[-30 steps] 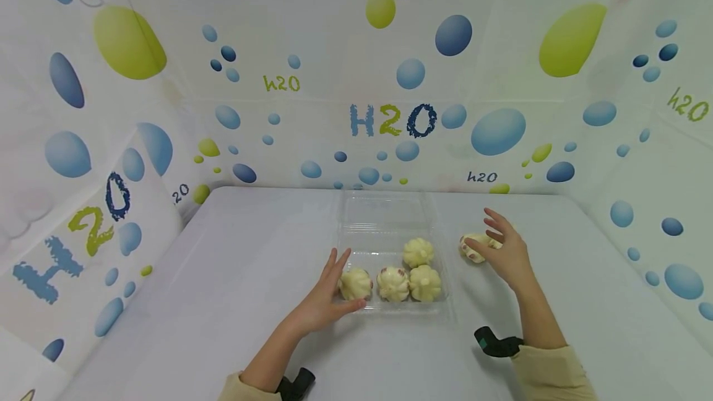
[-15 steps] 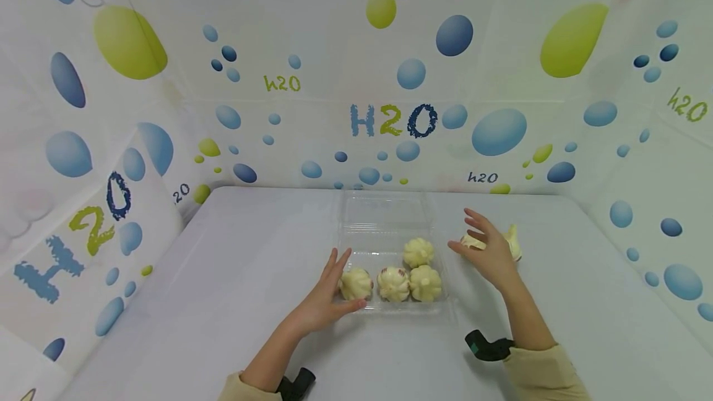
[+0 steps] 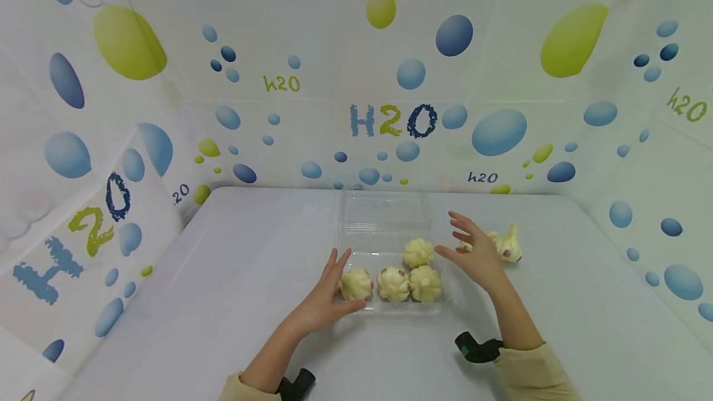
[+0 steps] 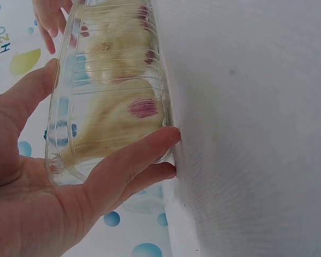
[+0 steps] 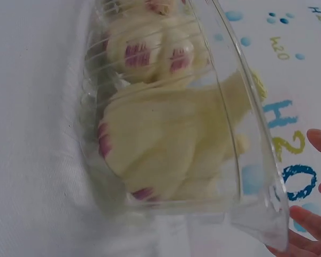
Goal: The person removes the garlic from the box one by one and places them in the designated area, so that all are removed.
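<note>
A clear plastic clamshell container (image 3: 384, 309) stands on the table, its lid (image 3: 384, 212) folded back. Several garlic bulbs (image 3: 393, 283) sit inside, with one bulb (image 3: 419, 252) behind the front row. My left hand (image 3: 319, 305) straddles the container's front left corner. Its thumb lies along the rim, and spread fingers touch the left side, as the left wrist view (image 4: 69, 198) shows. My right hand (image 3: 478, 258) hovers just right of the container, fingers apart and holding nothing visible. Behind it lies a garlic bulb (image 3: 508, 244), with more garlic partly hidden by the hand.
A white cloth covers the table (image 3: 250, 252). Beyond its back edge hangs a curtain (image 3: 312, 36) printed with blue and green drops. Dark wrist cameras (image 3: 478, 348) stick out below both hands.
My right hand has moved left, away from the loose garlic and toward the container's right side, uncovering the bulb farther right. The left hand and the container have stayed in place.
</note>
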Demonstrator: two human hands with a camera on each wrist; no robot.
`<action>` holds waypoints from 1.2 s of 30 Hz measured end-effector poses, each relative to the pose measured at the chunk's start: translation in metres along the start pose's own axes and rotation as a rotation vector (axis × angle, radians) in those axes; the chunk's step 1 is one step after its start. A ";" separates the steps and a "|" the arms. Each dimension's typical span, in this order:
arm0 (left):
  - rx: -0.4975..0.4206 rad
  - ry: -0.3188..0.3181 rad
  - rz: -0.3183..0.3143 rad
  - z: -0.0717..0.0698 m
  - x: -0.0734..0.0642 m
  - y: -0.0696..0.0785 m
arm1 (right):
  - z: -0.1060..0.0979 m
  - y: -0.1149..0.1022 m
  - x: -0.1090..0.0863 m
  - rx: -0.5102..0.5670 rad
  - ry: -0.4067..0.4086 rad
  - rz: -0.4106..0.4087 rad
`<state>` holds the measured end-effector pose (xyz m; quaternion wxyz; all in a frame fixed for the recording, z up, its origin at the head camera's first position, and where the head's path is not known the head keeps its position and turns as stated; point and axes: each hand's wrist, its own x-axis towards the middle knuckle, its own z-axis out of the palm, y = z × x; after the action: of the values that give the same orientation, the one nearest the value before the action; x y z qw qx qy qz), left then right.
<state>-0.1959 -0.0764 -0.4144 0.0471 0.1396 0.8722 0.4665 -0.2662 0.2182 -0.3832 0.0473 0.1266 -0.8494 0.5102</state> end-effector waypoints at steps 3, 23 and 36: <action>0.006 0.001 0.000 0.000 -0.001 0.000 | 0.005 -0.002 0.000 0.006 -0.023 0.003; -0.007 -0.005 0.002 0.000 -0.001 0.000 | 0.028 -0.008 0.001 0.019 -0.108 -0.019; -0.011 0.000 0.009 0.000 0.000 0.000 | 0.041 -0.009 0.005 -0.091 -0.093 0.056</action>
<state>-0.1958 -0.0767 -0.4142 0.0456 0.1433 0.8690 0.4715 -0.2672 0.1774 -0.3941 -0.0005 0.1241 -0.8762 0.4657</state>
